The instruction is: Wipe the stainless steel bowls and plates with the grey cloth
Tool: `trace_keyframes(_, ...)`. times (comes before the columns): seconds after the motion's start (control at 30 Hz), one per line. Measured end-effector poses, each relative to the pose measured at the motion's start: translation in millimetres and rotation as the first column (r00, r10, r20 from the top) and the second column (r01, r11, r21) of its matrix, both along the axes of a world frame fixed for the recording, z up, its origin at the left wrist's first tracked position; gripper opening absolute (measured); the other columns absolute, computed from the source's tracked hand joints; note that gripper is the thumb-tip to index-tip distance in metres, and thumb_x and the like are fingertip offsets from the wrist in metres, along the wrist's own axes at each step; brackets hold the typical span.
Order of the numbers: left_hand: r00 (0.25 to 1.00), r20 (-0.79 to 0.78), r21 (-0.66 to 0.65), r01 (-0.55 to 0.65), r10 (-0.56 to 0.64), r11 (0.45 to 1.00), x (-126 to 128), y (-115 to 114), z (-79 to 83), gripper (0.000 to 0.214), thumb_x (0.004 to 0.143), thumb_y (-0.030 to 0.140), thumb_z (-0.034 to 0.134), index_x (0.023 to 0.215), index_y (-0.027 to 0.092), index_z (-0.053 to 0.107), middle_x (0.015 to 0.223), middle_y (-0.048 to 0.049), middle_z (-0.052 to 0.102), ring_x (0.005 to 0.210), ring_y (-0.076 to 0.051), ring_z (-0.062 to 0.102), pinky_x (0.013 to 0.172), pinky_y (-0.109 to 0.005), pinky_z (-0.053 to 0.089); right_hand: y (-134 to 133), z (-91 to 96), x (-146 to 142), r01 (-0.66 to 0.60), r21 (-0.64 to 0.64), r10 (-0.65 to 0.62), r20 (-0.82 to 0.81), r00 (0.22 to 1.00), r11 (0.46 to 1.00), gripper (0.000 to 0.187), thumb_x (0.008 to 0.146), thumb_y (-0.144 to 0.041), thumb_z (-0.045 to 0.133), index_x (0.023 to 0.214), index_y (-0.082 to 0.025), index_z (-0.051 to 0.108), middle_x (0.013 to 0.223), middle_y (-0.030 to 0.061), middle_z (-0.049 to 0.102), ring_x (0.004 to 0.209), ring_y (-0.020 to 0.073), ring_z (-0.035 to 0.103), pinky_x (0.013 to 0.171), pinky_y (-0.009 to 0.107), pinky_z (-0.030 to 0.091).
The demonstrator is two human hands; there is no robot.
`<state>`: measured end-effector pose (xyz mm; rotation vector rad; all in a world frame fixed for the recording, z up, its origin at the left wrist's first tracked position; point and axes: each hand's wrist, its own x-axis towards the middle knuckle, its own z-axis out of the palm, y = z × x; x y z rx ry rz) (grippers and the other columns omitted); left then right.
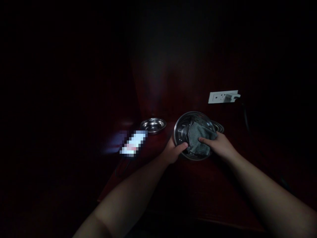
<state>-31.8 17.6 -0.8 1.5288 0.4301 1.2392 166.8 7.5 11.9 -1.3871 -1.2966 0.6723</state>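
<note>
A shiny metal bowl (pixel 182 127) is held up, tilted so its inside faces me. My left hand (pixel 172 150) grips the bowl's lower left side, thumb over the rim and fingers hidden behind. A grey-green cloth (pixel 198 135) with a patterned edge lies against the bowl's inside. My right hand (pixel 221 143) is closed on the cloth at the bowl's right side, its thumb pressing the fabric; the other fingers are out of sight behind the bowl.
Another metal bowl (pixel 153 125) rests on the dark red surface (pixel 153 145) to the left. Metal dishware (pixel 219 126) shows partly behind the held bowl. A lit phone-like screen (pixel 133 143), blurred out, stands at left. A wall socket (pixel 223 97) holds a plug with a cable.
</note>
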Motion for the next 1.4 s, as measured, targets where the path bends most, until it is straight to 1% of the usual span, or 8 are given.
trace_keyframes(0.17,1.0,-0.006,0.016,0.005,-0.005,1.0,-0.1,0.3,-0.2,0.062,0.068,0.035,0.064,0.124,0.019,0.04,0.122,-0.0106,0.052,0.111,-0.027,0.049,0.094,-0.043,0.038,0.1,0.7,-0.4,0.0,0.0,0.0,-0.004,1.0,1.0,0.048,0.054,-0.035,0.073,0.096,-0.015,0.063,0.091,0.0084,0.069,0.082,0.0258,0.065,0.076,0.041,0.051)
trace_keyframes(0.27,1.0,0.005,0.013,-0.004,0.004,1.0,0.2,0.0,-0.1,0.063,0.068,0.035,0.065,0.124,0.019,0.04,0.122,-0.0106,0.052,0.111,-0.027,0.049,0.094,-0.043,0.038,-1.4,2.6,-1.6,0.001,0.002,-0.001,-0.003,1.0,1.0,0.047,0.054,-0.033,0.073,0.097,-0.016,0.063,0.092,0.0084,0.069,0.084,0.0256,0.065,0.078,0.041,0.051)
trace_keyframes(0.43,1.0,0.008,0.007,0.003,-0.003,1.0,0.5,0.0,-0.7,0.062,0.068,0.034,0.065,0.123,0.019,0.041,0.12,-0.0107,0.053,0.111,-0.027,0.049,0.093,-0.044,0.038,-1.9,3.7,-2.4,0.014,-0.033,-0.014,-0.02,1.0,0.999,0.045,0.055,-0.032,0.073,0.096,-0.015,0.062,0.093,0.0094,0.068,0.086,0.026,0.065,0.078,0.041,0.051)
trace_keyframes(0.53,1.0,0.012,0.007,0.009,-0.009,1.0,0.4,0.2,-0.9,0.063,0.068,0.034,0.065,0.123,0.018,0.04,0.12,-0.0109,0.053,0.111,-0.027,0.049,0.093,-0.044,0.038,-1.0,2.9,-1.8,0.016,-0.022,-0.016,-0.003,1.0,1.0,0.047,0.055,-0.032,0.073,0.097,-0.016,0.062,0.095,0.0091,0.068,0.087,0.0259,0.064,0.079,0.041,0.05)
trace_keyframes(0.9,1.0,0.012,0.012,-0.003,0.003,1.0,0.3,-0.2,-0.1,0.063,0.067,0.034,0.066,0.122,0.018,0.042,0.117,-0.0109,0.055,0.11,-0.027,0.049,0.093,-0.043,0.038,-1.9,2.6,-1.7,0.004,0.007,-0.004,0.005,1.0,1.0,0.044,0.056,-0.032,0.073,0.095,-0.016,0.063,0.091,0.0085,0.069,0.083,0.0251,0.065,0.077,0.04,0.051)
trace_keyframes(1.07,1.0,0.011,-0.001,0.001,-0.001,1.0,0.5,-1.3,0.5,0.065,0.067,0.034,0.066,0.124,0.018,0.04,0.121,-0.0111,0.053,0.112,-0.027,0.048,0.093,-0.044,0.038,0.9,-1.2,0.0,0.016,0.005,-0.016,-0.004,1.0,1.0,0.046,0.055,-0.033,0.073,0.096,-0.016,0.063,0.092,0.0088,0.069,0.083,0.0251,0.065,0.077,0.04,0.051)
trace_keyframes(1.2,1.0,0.007,-0.003,0.005,-0.005,1.0,0.0,-1.5,0.5,0.064,0.067,0.033,0.065,0.124,0.018,0.039,0.124,-0.0116,0.05,0.113,-0.027,0.047,0.094,-0.044,0.038,1.7,-2.5,0.9,-0.006,0.029,0.006,-0.002,1.0,1.0,0.046,0.056,-0.033,0.072,0.097,-0.016,0.062,0.09,0.0084,0.069,0.082,0.0249,0.065,0.076,0.041,0.051)
trace_keyframes(1.4,1.0,0.015,0.013,0.009,-0.009,1.0,0.0,-0.8,-0.2,0.063,0.068,0.033,0.065,0.124,0.019,0.039,0.122,-0.0113,0.052,0.113,-0.027,0.048,0.094,-0.044,0.038,-0.4,0.8,-1.0,0.0,0.005,0.0,-0.005,1.0,1.0,0.044,0.056,-0.032,0.072,0.095,-0.015,0.062,0.093,0.01,0.069,0.083,0.0257,0.065,0.077,0.041,0.051)
